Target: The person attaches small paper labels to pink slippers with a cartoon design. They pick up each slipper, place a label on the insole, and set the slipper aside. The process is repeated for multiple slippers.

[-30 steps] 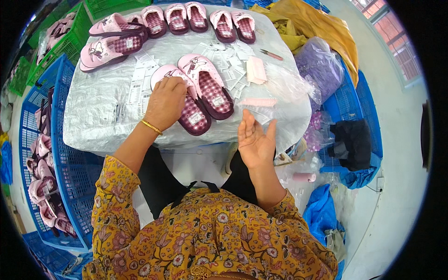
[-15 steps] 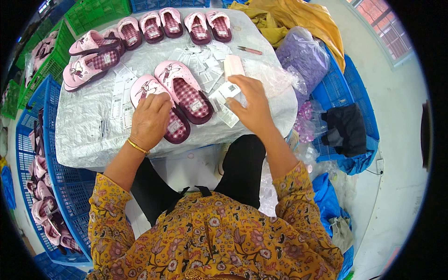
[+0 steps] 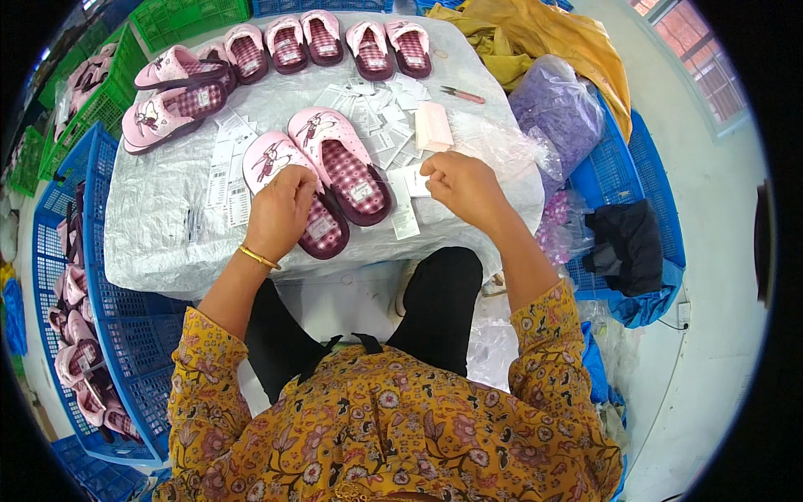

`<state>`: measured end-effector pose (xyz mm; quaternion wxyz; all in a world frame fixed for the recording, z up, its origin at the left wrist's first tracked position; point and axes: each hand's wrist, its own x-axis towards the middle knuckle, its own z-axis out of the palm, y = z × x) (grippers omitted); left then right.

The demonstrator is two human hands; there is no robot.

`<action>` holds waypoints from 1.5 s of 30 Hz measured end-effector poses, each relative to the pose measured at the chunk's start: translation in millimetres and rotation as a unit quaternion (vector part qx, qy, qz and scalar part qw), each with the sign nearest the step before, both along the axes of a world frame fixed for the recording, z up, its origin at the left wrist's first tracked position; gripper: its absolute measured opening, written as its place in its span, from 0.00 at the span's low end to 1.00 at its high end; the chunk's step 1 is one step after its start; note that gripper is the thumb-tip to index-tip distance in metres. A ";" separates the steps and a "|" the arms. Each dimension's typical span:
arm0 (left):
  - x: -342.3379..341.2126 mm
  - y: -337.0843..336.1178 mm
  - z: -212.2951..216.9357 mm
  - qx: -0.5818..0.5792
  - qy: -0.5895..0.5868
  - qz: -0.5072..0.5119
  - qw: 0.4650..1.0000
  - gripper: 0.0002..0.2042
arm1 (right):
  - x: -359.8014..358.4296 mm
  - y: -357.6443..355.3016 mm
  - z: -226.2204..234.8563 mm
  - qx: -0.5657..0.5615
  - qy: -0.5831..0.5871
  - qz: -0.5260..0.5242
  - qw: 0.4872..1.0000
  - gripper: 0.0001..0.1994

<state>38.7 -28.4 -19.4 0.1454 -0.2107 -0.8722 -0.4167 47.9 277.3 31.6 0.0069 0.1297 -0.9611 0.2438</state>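
Note:
A pair of pink slippers with maroon soles lies on the table before me, a left slipper and a right slipper side by side. My left hand is closed over the left slipper's opening; what its fingertips pinch is hidden. My right hand is closed in a pinch at the edge of a white tag, right of the slippers. Under that tag lies a long paper label. A pale pink folded card stack stands just beyond my right hand.
More slippers line the table's far and left sides. Loose paper tags and snips with a reddish handle lie beyond the pair. Blue crates with slippers stand at left; purple bagged material sits at right.
My right hand's fingers have curled in from a spread grip around the tag to a pinch at its edge. My left hand stays at the left slipper, its fingers drawn closer together.

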 end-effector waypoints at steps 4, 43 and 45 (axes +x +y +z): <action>-2.0 0.5 -3.1 0.001 -0.037 -0.006 0.999 0.04 | -10.0 3.8 -18.8 0.004 0.158 0.083 0.984 0.20; -5.5 4.4 -1.9 0.329 -0.205 -0.048 0.921 0.03 | 28.4 -76.0 -44.2 -0.181 0.028 -0.011 0.983 0.10; -6.5 1.6 -5.0 0.343 -0.229 -0.068 0.908 0.06 | 25.6 -75.6 -44.6 -0.185 0.040 -0.018 0.982 0.10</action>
